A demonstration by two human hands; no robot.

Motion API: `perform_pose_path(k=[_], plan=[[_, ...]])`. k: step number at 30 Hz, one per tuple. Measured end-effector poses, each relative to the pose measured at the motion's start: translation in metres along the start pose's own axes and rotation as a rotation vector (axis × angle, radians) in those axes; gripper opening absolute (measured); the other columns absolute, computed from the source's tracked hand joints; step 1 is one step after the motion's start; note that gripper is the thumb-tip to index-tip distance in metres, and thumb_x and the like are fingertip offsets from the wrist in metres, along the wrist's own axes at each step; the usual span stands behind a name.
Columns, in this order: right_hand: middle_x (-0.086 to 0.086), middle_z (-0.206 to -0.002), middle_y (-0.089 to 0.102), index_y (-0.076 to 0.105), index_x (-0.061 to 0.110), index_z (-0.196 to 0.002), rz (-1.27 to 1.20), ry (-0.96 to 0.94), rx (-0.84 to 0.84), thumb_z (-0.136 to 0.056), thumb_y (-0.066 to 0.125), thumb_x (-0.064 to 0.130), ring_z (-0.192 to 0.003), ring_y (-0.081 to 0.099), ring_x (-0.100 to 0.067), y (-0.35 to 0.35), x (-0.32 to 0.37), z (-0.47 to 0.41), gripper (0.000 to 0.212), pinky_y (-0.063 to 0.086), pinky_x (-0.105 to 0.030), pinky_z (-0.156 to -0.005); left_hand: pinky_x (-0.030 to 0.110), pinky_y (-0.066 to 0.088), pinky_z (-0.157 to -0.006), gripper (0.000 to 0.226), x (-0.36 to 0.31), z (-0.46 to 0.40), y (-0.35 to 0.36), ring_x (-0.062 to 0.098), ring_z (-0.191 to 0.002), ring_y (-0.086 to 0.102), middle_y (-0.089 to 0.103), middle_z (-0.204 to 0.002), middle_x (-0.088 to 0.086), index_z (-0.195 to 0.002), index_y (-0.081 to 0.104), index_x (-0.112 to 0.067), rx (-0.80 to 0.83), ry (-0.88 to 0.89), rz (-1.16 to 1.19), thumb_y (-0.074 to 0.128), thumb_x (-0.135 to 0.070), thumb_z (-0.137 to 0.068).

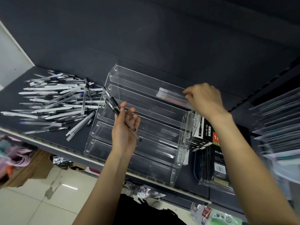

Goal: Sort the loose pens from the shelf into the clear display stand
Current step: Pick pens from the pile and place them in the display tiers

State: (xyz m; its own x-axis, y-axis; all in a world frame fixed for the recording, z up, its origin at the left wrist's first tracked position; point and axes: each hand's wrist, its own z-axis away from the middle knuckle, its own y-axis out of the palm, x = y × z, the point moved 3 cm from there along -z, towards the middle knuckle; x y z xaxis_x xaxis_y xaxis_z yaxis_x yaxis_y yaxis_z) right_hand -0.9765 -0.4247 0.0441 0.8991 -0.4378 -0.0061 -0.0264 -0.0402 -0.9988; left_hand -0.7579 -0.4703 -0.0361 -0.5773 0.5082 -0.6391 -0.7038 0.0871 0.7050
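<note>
left hand (125, 129): grips black pens (121, 115) mid-barrel; light, stiff, slippery | right hand (203, 98): pinches pen in clear stand (138, 120), 1 o'clock

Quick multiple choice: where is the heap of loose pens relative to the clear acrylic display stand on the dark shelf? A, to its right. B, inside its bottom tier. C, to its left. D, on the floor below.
C: the heap of loose pens lies on the dark shelf left of the clear acrylic display stand.
</note>
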Motion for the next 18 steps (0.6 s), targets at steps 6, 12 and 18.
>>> perform_pose_path(k=[6, 12, 18], plan=[[0.012, -0.092, 0.071, 0.070, 0.023, -0.105, -0.681, -0.169, -0.170, -0.088, 0.064, 0.026, -0.079, 0.065, 0.000, -0.013, 0.073, 0.054, 0.018, 0.054, -0.021, -0.073, 0.034, 0.040, -0.101, 0.023, -0.010, 0.004, 0.024, 0.011, -0.114, 0.059, 0.067, -0.112, -0.012, -0.093, 0.058, -0.029, 0.029, 0.014, -0.032, 0.037, -0.032, -0.102], [0.013, -0.085, 0.069, 0.068, 0.019, -0.102, -0.982, -0.161, 0.060, -0.082, 0.070, 0.017, -0.079, 0.063, 0.002, 0.010, 0.130, 0.052, 0.020, 0.048, -0.009, -0.073, 0.036, 0.042, -0.098, 0.028, -0.025, 0.000, 0.025, 0.015, -0.126, 0.049, 0.062, -0.126, -0.009, -0.106, 0.063, -0.027, 0.067, 0.041, 0.059, 0.037, -0.034, -0.098], [0.001, -0.087, 0.063, 0.062, 0.010, -0.102, -1.287, -0.087, 0.495, -0.088, 0.062, 0.011, -0.080, 0.059, -0.008, 0.023, 0.166, 0.036, 0.014, 0.051, -0.019, -0.069, 0.020, 0.054, -0.069, 0.037, -0.053, -0.001, 0.000, 0.002, -0.086, 0.065, 0.068, -0.101, -0.015, -0.113, 0.061, -0.024, 0.127, 0.082, -0.064, 0.039, -0.041, -0.089]])
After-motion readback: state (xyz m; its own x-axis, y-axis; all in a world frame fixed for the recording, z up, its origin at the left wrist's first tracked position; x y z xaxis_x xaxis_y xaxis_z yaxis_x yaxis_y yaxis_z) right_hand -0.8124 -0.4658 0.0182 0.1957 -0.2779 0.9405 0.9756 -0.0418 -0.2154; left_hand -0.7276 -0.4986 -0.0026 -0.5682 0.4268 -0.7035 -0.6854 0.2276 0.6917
